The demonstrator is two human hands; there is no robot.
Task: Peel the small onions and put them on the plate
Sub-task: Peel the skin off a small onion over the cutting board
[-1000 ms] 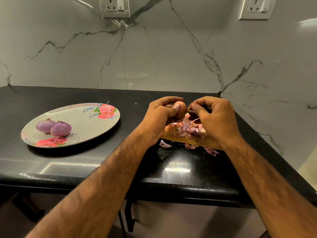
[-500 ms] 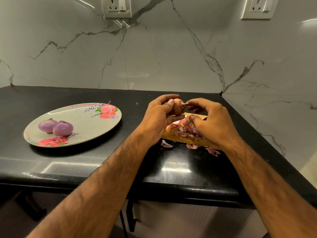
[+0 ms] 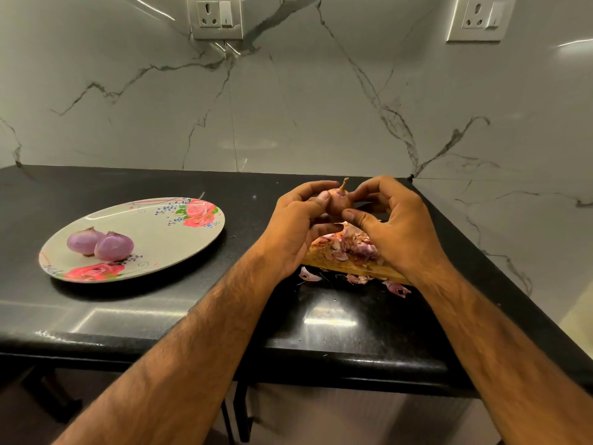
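A small onion (image 3: 338, 201), still in its brownish skin, is held up between both hands with its dry stalk pointing upward, above the far end of a wooden board (image 3: 378, 273). The left hand (image 3: 293, 231) curls its fingers round the onion's left side with the thumb pressed against it; the right hand (image 3: 396, 226) pinches the other side between thumb and forefinger, its other fingers loosely bent. A heap of purple peelings (image 3: 354, 247) lies on the board below the hands, and a few loose scraps (image 3: 308, 274) lie on the black surface (image 3: 167, 316) just in front of it. Well to the left a flowered plate (image 3: 154, 232) carries two peeled onions (image 3: 114, 246), touching each other. Behind is a marble wall with two sockets (image 3: 214, 16).
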